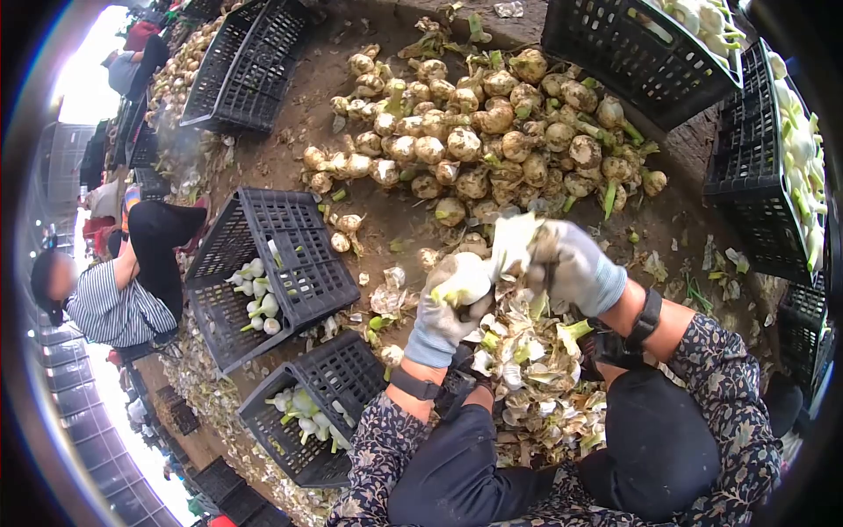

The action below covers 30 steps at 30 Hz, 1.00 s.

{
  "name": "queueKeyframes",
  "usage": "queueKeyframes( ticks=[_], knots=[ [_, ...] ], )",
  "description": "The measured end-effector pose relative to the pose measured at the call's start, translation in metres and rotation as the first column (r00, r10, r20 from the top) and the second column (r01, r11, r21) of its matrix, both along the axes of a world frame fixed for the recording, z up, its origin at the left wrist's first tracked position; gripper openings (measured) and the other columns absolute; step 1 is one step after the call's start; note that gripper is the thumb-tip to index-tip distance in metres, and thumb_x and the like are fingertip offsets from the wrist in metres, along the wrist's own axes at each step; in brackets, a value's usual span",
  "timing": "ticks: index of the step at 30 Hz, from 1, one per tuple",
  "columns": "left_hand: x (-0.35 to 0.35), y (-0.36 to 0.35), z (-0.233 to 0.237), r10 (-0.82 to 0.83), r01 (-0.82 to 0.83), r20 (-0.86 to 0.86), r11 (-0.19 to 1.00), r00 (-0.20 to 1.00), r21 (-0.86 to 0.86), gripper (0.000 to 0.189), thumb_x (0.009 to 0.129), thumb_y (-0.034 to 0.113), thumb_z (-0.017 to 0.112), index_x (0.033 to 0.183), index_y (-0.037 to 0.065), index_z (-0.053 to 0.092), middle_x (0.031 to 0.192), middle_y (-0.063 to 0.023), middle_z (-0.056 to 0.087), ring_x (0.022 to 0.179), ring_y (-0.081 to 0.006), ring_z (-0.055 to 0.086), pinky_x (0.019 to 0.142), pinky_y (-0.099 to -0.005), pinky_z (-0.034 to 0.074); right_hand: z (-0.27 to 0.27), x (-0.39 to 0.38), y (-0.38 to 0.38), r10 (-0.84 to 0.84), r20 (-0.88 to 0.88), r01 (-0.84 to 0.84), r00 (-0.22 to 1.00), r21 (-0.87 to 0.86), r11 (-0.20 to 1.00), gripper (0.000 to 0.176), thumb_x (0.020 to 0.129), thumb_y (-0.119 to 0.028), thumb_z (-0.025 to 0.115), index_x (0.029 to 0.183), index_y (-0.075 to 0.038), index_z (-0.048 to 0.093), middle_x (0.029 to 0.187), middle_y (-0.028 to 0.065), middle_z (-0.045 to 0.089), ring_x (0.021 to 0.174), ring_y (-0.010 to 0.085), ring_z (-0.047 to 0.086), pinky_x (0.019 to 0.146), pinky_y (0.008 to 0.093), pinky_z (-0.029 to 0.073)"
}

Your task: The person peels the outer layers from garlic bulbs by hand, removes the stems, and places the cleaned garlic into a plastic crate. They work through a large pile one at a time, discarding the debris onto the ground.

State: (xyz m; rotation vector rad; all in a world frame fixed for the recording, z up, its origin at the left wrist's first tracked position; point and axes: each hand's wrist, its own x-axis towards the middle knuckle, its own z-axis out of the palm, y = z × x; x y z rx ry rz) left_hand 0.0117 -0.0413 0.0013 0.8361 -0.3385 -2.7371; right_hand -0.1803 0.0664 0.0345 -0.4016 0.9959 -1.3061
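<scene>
In my gloved left hand point(439, 323) a white garlic bulb point(463, 277) is gripped, its pale green stem end showing. My gloved right hand point(572, 263) is closed just to the right of it, its fingers pinched on a pale piece of garlic skin point(513, 241). Below both hands, between my legs, lies a heap of peeled garlic skins point(527, 364). Beyond them a large pile of unpeeled, soil-stained garlic bulbs point(479, 132) covers the ground.
To the left, two tilted black crates point(320, 255) point(351, 373) hold peeled bulbs. Fuller crates point(641, 61) point(746, 167) stand at the upper right. Another crate point(241, 75) stands at the upper left. A person in a striped top point(118, 303) sits at the far left.
</scene>
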Motion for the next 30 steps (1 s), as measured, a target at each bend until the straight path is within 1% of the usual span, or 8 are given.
queueKeyframes(
  ticks=[1, 5, 8, 9, 12, 20, 22, 30],
  knots=[
    [0.003, -0.002, -0.011, -0.104, 0.137, 0.102, 0.902, 0.989, -0.41, 0.053, 0.084, 0.037, 0.065, 0.121, 0.003, 0.05, 0.093, -0.0138, 0.064, 0.049, -0.0118, 0.05, 0.041, -0.0218, 0.042, -0.009, -0.007, -0.001, -0.151, 0.189, 0.155, 0.97, -0.003, 0.988, 0.015, 0.09, -0.011, 0.055, 0.095, 0.001, 0.062, 0.074, 0.0044, 0.062, 0.057, 0.0101, 0.057, 0.054, 0.0265, 0.052],
    [0.007, 0.013, -0.002, -0.146, 0.142, -0.115, 0.989, 0.983, -0.039, 0.059, 0.084, 0.042, 0.066, 0.121, 0.0, 0.047, 0.079, -0.0089, 0.062, 0.047, -0.0127, 0.048, 0.041, -0.0224, 0.041, -0.021, -0.052, -0.02, -0.426, -0.026, 0.426, 0.905, 0.057, 0.903, 0.013, 0.088, -0.008, 0.056, 0.095, 0.002, 0.062, 0.079, 0.0068, 0.063, 0.062, 0.0085, 0.059, 0.055, 0.0235, 0.051],
    [0.016, 0.014, -0.015, -0.028, 0.027, -0.007, 0.992, 1.0, -0.124, 0.056, 0.089, 0.048, 0.058, 0.118, 0.0, 0.052, 0.077, -0.007, 0.06, 0.047, -0.013, 0.047, 0.04, -0.0227, 0.037, -0.053, -0.064, -0.014, -0.177, -0.905, -0.739, 0.388, -0.42, 0.527, 0.019, 0.088, -0.017, 0.062, 0.1, -0.004, 0.067, 0.083, 0.0078, 0.068, 0.069, 0.0145, 0.064, 0.06, 0.0294, 0.053],
    [0.013, 0.008, -0.005, -0.011, 0.016, 0.049, 0.994, 0.999, -0.105, 0.054, 0.093, 0.05, 0.051, 0.113, 0.001, 0.056, 0.075, -0.0051, 0.058, 0.047, -0.0129, 0.045, 0.039, -0.0226, 0.033, -0.031, -0.044, -0.002, 0.604, -0.663, -0.766, 0.442, 0.071, 0.639, 0.028, 0.086, -0.027, 0.065, 0.108, -0.009, 0.067, 0.093, 0.0093, 0.07, 0.075, 0.0224, 0.066, 0.066, 0.0335, 0.054],
    [0.019, 0.002, -0.006, 0.063, -0.05, 0.129, 0.994, 0.99, -0.098, 0.05, 0.091, 0.047, 0.056, 0.112, 0.001, 0.056, 0.083, -0.0084, 0.063, 0.059, -0.0165, 0.059, 0.05, -0.0258, 0.049, 0.026, -0.005, -0.006, 0.687, -0.726, -0.714, -0.034, 0.498, 0.492, 0.049, 0.079, -0.045, 0.071, 0.107, -0.006, 0.065, 0.097, 0.0164, 0.066, 0.085, 0.0313, 0.065, 0.073, 0.0364, 0.052],
    [-0.002, 0.019, 0.016, 0.125, -0.017, 0.274, 0.931, 0.954, -0.363, 0.046, 0.091, 0.043, 0.058, 0.111, 0.002, 0.056, 0.089, -0.0064, 0.064, 0.069, -0.012, 0.063, 0.054, -0.0228, 0.053, -0.005, 0.015, -0.014, 0.062, -0.842, -0.238, 0.537, -0.081, 0.968, 0.056, 0.071, -0.053, 0.076, 0.081, -0.002, 0.057, 0.075, 0.0122, 0.063, 0.069, 0.0263, 0.065, 0.061, 0.0334, 0.05],
    [0.005, 0.014, 0.011, 0.013, 0.044, 0.198, 0.96, 0.98, -0.277, 0.045, 0.092, 0.044, 0.057, 0.108, 0.002, 0.057, 0.085, -0.0071, 0.063, 0.061, -0.0104, 0.06, 0.048, -0.0216, 0.05, -0.012, 0.01, -0.017, 0.308, -0.219, -0.301, 0.926, 0.062, 0.951, 0.044, 0.075, -0.044, 0.078, 0.079, -0.006, 0.056, 0.065, 0.0046, 0.061, 0.059, 0.0156, 0.063, 0.049, 0.0261, 0.047],
    [0.011, 0.008, 0.0, -0.012, 0.02, 0.093, 0.996, 0.996, -0.087, 0.049, 0.091, 0.049, 0.055, 0.106, 0.003, 0.058, 0.082, -0.0059, 0.064, 0.057, -0.0096, 0.059, 0.045, -0.0201, 0.047, 0.006, 0.008, -0.013, 0.173, 0.051, -0.179, 0.984, 0.16, 0.971, 0.029, 0.089, -0.027, 0.067, 0.104, -0.003, 0.062, 0.084, 0.0039, 0.067, 0.064, 0.0089, 0.065, 0.049, 0.0192, 0.049]
  ],
)
